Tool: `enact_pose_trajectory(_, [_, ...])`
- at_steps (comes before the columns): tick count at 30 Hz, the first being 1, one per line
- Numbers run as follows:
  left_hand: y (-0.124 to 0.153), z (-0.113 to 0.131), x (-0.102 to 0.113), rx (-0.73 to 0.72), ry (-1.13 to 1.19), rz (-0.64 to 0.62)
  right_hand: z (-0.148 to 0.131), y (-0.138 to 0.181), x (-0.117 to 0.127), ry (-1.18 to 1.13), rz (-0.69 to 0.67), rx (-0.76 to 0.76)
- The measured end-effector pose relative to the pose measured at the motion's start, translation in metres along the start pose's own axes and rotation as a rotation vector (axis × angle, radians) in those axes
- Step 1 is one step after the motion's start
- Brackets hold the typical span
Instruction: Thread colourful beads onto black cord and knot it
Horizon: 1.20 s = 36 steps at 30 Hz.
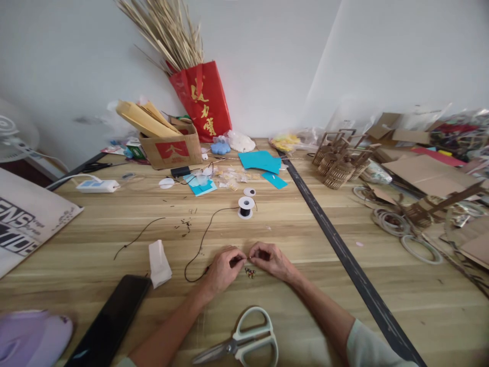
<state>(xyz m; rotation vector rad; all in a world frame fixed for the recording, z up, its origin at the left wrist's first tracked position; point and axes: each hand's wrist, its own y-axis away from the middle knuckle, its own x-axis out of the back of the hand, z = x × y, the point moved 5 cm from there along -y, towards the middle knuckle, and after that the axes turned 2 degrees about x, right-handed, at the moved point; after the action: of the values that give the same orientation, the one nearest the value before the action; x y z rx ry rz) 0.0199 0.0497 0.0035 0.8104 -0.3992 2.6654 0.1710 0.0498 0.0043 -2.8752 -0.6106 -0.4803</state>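
My left hand (226,266) is closed in a pinch on the end of a thin black cord (198,248), which loops back to a white spool (245,208) of black cord. Almost touching it, fingertip to fingertip, my right hand (273,261) pinches something tiny that I cannot make out. Just below the fingertips lies a small pile of dark and coloured beads (250,273). White-handled scissors (252,342) rest on the table nearer to me, their blades pointing left.
Left of my hands are a folded white paper (159,263), a black phone (114,318) and a loose cord piece (135,238). Black scraps (185,224) lie beyond. Blue sheets (260,162), a cardboard box (171,149) and a red bag (202,102) stand back; woven baskets (340,160) are right.
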Motion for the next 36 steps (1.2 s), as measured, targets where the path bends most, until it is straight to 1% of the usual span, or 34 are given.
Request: enact_pose_trajectory(36, [-0.0003, 0.0024, -0.001, -0.009, -0.021, -0.005, 0.0026, 0.0004, -0.0016, 0.031, -0.019, 0.025])
